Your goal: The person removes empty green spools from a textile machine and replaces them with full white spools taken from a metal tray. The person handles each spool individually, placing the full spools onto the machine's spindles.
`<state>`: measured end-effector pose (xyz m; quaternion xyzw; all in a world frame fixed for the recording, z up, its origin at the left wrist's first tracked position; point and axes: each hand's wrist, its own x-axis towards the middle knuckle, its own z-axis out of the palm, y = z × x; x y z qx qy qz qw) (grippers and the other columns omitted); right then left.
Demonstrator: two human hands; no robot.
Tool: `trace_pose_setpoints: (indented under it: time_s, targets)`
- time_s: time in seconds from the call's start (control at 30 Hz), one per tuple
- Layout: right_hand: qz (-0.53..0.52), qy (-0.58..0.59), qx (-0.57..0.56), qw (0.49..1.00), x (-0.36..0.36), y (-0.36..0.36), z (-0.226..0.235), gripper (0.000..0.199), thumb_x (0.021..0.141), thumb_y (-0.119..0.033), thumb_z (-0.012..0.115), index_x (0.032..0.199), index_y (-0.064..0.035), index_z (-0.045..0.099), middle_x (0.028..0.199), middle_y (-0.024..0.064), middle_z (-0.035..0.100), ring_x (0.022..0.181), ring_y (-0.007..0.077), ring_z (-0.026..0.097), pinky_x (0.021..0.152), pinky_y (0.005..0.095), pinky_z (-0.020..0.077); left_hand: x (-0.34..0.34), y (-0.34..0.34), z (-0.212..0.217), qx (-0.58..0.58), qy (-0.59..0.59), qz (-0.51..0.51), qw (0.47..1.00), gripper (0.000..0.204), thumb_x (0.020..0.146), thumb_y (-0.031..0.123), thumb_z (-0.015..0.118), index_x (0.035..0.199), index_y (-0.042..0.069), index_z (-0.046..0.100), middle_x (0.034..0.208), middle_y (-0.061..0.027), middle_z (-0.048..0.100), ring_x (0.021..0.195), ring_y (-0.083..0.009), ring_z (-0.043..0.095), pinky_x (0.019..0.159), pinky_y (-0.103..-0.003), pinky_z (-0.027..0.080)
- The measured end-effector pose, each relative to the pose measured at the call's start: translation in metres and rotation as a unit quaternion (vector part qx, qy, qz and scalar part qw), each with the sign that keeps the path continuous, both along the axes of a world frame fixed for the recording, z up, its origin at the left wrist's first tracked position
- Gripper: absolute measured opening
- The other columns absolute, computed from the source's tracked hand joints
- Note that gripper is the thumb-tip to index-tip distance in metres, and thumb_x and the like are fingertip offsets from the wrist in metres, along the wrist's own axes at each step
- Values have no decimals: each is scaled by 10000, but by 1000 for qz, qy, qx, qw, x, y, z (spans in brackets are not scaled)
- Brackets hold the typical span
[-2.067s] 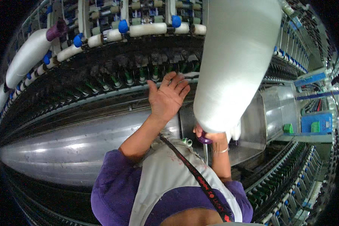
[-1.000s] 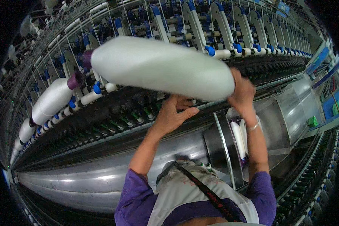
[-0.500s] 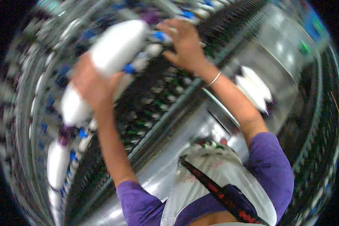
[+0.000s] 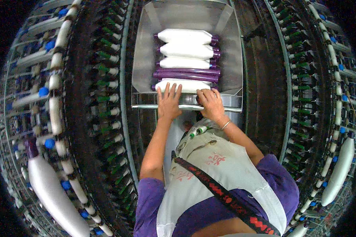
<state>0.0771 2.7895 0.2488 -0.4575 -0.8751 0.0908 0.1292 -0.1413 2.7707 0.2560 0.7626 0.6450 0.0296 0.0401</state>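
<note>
A metal tray cart (image 4: 146,79) stands in front of me, with white yarn bobbins on purple tubes lying crosswise in it. My left hand (image 4: 169,103) has its fingers spread, the tips against the nearest yarn bobbin (image 4: 190,85), the palm over the cart's near wall. Beside it, my right hand (image 4: 212,104) is bent over that near wall with fingers curled. A small dark piece (image 4: 199,100) shows at its thumb; what the fingers grip is hidden. Bare purple tubes (image 4: 186,74) lie behind the nearest bobbin, and several full bobbins (image 4: 186,50) lie farther back.
Rows of green-and-white spindles (image 4: 110,85) line the machine on the left, with matching spindles (image 4: 296,83) on the right. Large white roving bobbins hang at the lower left (image 4: 55,193) and right (image 4: 340,172). Green tubes (image 4: 197,132) stick out at my apron pocket (image 4: 194,144).
The view has turned from the left machine to the cart. My left hand has left the large white roving bobbin, and my right hand has come away from the machine; both are at the cart's near wall.
</note>
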Motion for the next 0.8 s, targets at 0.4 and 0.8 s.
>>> trace_pose_setpoints:
  time_s: [0.4, 0.8]
  targets:
    - [-14, 172, -149, 974, -18, 210, -14, 552, 751, -432, 792, 1134, -56, 665, 1153, 152, 647, 1113, 349, 593, 954, 446, 474, 6, 60, 1, -21, -53, 40, 998, 1089, 431, 209, 882, 1432, 221, 454, 1247, -71, 533, 1237, -268, 474, 1125, -529, 274]
    - [-165, -187, -321, 914, 39, 488, -235, 728, 708, -211, 826, 1318, -1, 490, 1232, 232, 639, 1152, 388, 618, 978, 471, 503, 13, 103, -1, 47, -82, 63, 994, 697, 511, 187, 751, 1197, 169, 633, 1110, -57, 567, 1112, -262, 540, 1064, -569, 339]
